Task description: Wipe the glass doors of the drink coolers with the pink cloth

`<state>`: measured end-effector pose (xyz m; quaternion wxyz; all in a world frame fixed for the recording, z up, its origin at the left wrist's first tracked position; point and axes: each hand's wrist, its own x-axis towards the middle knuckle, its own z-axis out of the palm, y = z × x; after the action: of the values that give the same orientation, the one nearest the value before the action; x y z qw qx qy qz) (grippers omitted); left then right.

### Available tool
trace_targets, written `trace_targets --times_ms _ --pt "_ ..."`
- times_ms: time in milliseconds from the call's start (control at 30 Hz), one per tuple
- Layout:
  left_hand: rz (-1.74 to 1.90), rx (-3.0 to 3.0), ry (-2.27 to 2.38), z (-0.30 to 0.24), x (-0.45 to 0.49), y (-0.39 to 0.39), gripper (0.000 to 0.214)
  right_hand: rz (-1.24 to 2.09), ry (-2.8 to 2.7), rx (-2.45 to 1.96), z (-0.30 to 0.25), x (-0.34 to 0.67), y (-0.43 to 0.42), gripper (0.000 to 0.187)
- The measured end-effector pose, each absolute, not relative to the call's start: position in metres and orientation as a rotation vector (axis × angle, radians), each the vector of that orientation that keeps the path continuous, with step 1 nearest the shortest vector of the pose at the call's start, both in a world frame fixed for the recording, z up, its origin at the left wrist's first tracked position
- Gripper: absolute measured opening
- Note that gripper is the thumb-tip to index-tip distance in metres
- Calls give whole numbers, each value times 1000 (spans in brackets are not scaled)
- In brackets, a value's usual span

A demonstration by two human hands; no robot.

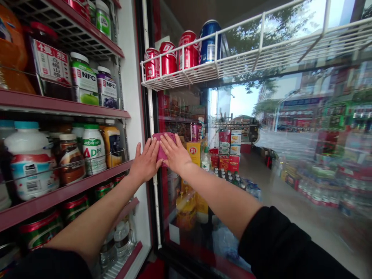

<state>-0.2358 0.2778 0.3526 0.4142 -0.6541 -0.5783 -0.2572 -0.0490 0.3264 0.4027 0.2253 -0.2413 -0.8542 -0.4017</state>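
Both my hands press a pink cloth [162, 144] flat against the inner glass of an open fridge door [279, 162], close to its hinge edge. My left hand [146, 161] lies on the cloth's left part with fingers stretched out and spread. My right hand [174, 152] covers the cloth's right part, fingers extended and flat. Only the top and middle of the cloth show between and above the fingers.
A white wire door rack [203, 71] above my hands holds red cans [168, 58] and a blue can [209, 40]. Red fridge shelves [64, 106] on the left carry bottles, jars and cans. Shop goods and a street show through the glass.
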Motion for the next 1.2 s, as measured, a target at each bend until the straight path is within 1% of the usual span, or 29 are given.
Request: trace_targets --times_ms 267,433,500,933,1200 --pt "-615 -1589 -1499 353 -223 273 77 -1068 -2257 -553 387 -56 353 86" --pt "-628 -1587 -1494 353 -206 269 76 -1057 -2138 -431 377 -45 366 73" --pt "-640 -1596 -1486 352 -198 267 77 -1065 -2115 -426 374 -37 367 73" --pt "-720 -1677 -1354 343 -143 258 76 -1168 -2084 -545 363 38 344 86" --pt "-716 -1696 -1319 345 -108 250 74 -1237 -2086 -610 366 84 324 93"
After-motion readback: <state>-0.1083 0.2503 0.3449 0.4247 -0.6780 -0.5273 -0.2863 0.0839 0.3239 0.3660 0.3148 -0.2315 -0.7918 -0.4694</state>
